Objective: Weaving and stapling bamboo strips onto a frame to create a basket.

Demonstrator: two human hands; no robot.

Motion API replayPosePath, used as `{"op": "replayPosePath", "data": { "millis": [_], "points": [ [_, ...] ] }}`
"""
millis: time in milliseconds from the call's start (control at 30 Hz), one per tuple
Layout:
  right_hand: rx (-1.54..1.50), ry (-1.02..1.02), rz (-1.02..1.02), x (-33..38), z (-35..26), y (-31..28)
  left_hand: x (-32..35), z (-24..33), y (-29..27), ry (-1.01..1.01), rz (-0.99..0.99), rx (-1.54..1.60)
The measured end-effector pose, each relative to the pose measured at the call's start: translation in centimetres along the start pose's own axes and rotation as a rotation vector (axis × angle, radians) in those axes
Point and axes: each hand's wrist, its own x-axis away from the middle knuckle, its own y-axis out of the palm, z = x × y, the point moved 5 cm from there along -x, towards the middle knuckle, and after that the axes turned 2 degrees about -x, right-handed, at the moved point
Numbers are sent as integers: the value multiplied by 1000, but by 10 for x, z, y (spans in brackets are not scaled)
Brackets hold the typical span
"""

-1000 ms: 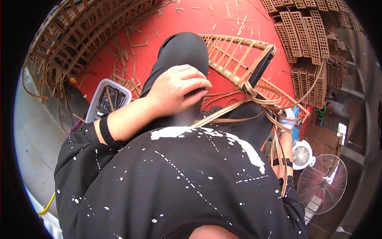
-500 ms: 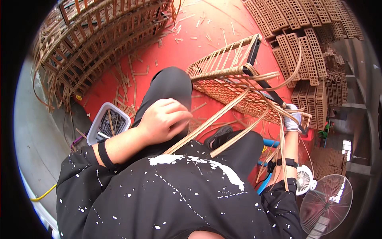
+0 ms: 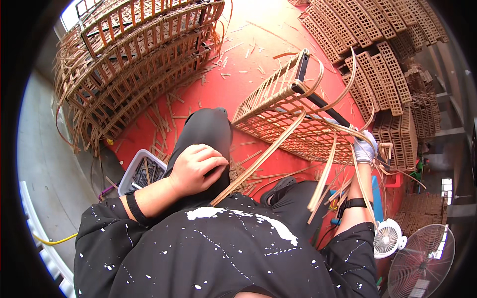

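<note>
My left hand (image 3: pixel 200 170) is bare, its fingers curled in, over my left thigh; nothing sticks out of it. At the right, my right hand (image 3: pixel 365 147) wears a white glove and grips the near end of a half-woven wicker panel (image 3: pixel 278 126) on a black metal frame (image 3: pixel 325 104). The fingertips are partly hidden behind the strands. Long flat tan strands (image 3: pixel 263 156) hang from the weave toward my lap, and others loop up off the black bar. A slatted side of the panel stands toward the far end.
Finished wicker panels (image 3: pixel 139 54) pile up at far left, more stacks (image 3: pixel 377 79) at far right. A pale bin (image 3: pixel 130 169) of dark strips sits beside my left arm. Cut scraps litter the red floor (image 3: pixel 198 87). A white fan (image 3: pixel 386 239) and a larger caged fan (image 3: pixel 422 263) stand lower right.
The panel has tilted a little, and its loose strands have swung, with loops rising higher off the bar. My left hand has sunk slightly lower and left. My right hand still grips the panel.
</note>
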Motion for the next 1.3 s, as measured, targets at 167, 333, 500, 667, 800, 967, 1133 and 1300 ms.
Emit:
{"op": "replayPosePath", "data": {
  "millis": [167, 333, 500, 667, 800, 967, 1133, 1300],
  "points": [
    [158, -158, -63, 44, 10, -5, -1, 1, -1, 3, -15, -11],
    [-79, -291, 43, 99, 24, -16, 1, 1, -3, 7, -41, -42],
    [-41, -340, -9, 109, 44, -44, -5, -2, 6, 21, -106, -33],
    [-520, -11, -188, 82, 83, 1, -13, 1, 10, 18, -139, -15],
    [-354, -30, -217, 56, 91, -2, -51, -10, 30, -83, -154, 308],
    [-460, -12, -243, 42, 41, -14, -104, -36, 75, -382, -33, 494],
    [-345, -75, -216, 46, 9, -32, -131, -32, 101, -335, 26, 522],
    [-388, -111, -200, 58, -4, -46, -134, -30, 97, -363, 37, 665]
  ]
}}
